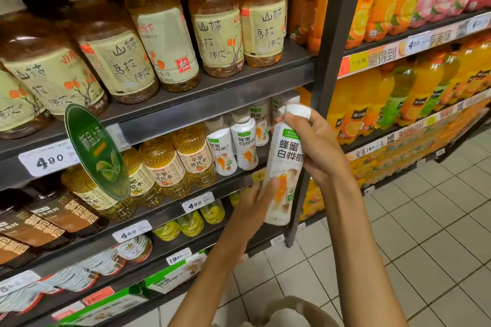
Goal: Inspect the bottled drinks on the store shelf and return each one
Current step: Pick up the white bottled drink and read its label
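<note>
The person holds a white bottle [284,167] upright in front of the shelf [212,103], just off the row of matching white bottles [233,146]. The right hand [316,148] wraps its upper half, fingers curled by the cap [297,110]. The left hand [255,202] grips the lower part, thumb pressed against the label, with the bottom of the bottle showing below it.

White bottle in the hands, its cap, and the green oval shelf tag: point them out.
white bottle [288,151], head view, on the front label text.
cap [299,110], head view, on the ribbed side.
green oval shelf tag [98,151], head view, on its middle.
</note>
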